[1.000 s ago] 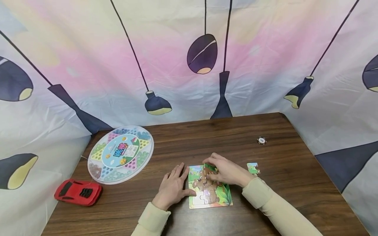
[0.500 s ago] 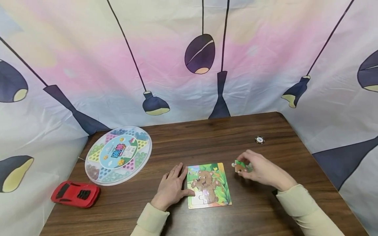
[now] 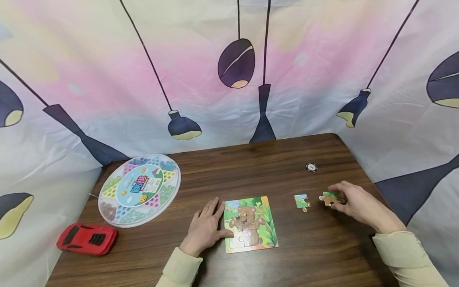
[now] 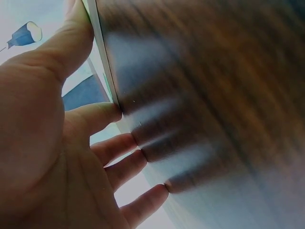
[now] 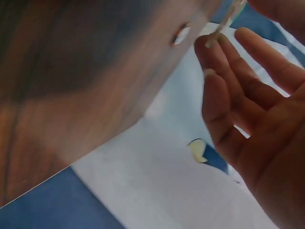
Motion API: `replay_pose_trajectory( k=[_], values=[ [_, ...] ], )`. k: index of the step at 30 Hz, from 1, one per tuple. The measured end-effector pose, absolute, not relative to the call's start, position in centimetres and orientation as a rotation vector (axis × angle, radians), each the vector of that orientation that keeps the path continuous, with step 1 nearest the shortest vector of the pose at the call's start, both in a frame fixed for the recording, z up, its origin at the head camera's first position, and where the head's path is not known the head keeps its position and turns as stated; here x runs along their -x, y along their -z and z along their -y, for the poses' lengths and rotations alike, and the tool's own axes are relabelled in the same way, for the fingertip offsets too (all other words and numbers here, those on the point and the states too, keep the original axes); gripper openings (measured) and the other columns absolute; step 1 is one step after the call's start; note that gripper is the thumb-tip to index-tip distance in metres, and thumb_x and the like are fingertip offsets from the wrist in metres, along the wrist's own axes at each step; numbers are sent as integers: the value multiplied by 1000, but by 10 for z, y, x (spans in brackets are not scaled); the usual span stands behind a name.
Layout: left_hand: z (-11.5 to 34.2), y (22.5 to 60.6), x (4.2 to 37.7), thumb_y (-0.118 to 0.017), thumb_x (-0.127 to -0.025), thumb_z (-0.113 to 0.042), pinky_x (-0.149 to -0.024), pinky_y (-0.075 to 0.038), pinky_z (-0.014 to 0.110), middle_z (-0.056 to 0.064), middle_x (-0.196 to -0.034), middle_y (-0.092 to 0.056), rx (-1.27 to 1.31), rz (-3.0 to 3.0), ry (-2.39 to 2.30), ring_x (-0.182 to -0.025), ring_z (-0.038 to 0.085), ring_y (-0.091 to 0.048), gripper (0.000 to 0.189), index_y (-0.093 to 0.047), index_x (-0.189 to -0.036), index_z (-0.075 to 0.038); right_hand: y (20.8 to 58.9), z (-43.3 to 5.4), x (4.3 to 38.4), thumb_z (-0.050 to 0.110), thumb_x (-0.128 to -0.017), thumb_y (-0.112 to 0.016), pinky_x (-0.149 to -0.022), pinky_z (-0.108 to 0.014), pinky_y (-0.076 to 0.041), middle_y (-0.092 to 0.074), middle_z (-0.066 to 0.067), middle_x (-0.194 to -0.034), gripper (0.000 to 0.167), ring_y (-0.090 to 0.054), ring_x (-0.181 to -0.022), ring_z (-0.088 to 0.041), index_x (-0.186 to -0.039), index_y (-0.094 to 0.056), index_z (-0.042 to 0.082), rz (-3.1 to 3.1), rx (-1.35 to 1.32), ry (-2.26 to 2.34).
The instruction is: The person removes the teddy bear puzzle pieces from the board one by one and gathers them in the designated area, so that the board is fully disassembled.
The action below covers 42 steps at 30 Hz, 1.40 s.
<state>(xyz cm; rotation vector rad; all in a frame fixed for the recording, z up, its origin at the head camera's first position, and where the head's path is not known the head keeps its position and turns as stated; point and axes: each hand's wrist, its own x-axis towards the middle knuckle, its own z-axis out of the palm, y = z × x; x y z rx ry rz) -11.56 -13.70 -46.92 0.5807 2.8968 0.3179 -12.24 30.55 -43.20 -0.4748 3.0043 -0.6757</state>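
Observation:
A square bear jigsaw puzzle lies on the table near the front middle in the head view. My left hand rests along its left edge, fingers spread on the wood and thumb on the puzzle; the left wrist view shows these fingers touching the table. Off to the right, my right hand pinches a brown and green jigsaw piece between thumb and fingers. In the right wrist view that piece appears edge-on. Between puzzle and right hand, a second jigsaw piece lies on the table.
At the table's left stands a round Chinese checkers set under a clear lid, with a red toy car in front of it. A poker chip lies at the back right. Printed cloth hangs behind the table.
My right hand has moved right from over the puzzle, carrying a jigsaw piece past the one on the table. The left hand stays at the puzzle's edge. The view has shifted slightly.

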Motion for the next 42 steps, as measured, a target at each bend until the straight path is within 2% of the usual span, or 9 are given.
replay_pose_trajectory(
  k=[5, 15, 26, 33, 37, 42],
  values=[
    [138, 469, 116, -66, -77, -64, -102, -34, 59, 19, -155, -29, -589, -2906, -312, -140, 35, -31, 96, -39, -150, -8, 442, -313, 127, 13, -77, -82, -58, -29, -43, -58, 3, -87, 46, -52, -73, -12, -118, -65, 0, -3034, 503, 662],
    [138, 471, 115, -67, -76, -63, -101, -34, 60, 20, -155, -30, -597, -2919, -320, -140, 36, -31, 96, -40, -149, -7, 458, -313, 135, 13, -78, -81, -67, -40, -51, -67, -10, -103, 49, -64, -85, -24, -122, -63, 1, -3044, 500, 675],
    [138, 471, 116, -66, -77, -64, -102, -33, 61, 19, -156, -28, -583, -2906, -324, -141, 36, -29, 96, -38, -150, -8, 469, -311, 139, 9, -78, -81, -67, -38, -51, -66, -7, -101, 47, -63, -84, -21, -122, -64, 2, -3038, 533, 707],
    [138, 471, 115, -65, -77, -65, -102, -33, 60, 18, -156, -28, -574, -2907, -308, -141, 35, -30, 97, -38, -151, -9, 469, -312, 141, 12, -80, -80, -73, -41, -51, -65, -9, -106, 49, -62, -92, -24, -124, -62, 3, -3000, 525, 710],
    [137, 471, 115, -65, -77, -65, -102, -34, 59, 18, -156, -28, -578, -2911, -309, -141, 35, -30, 97, -38, -150, -9, 468, -311, 143, 14, -77, -82, -68, -36, -48, -63, -2, -99, 45, -58, -84, -17, -118, -66, 4, -3006, 563, 662],
    [137, 471, 115, -65, -77, -65, -101, -35, 59, 19, -155, -28, -584, -2911, -310, -141, 35, -30, 97, -39, -150, -8, 465, -308, 145, 16, -76, -83, -60, -28, -39, -55, 4, -90, 36, -48, -74, -12, -109, -71, 6, -2991, 559, 602]
  ],
)
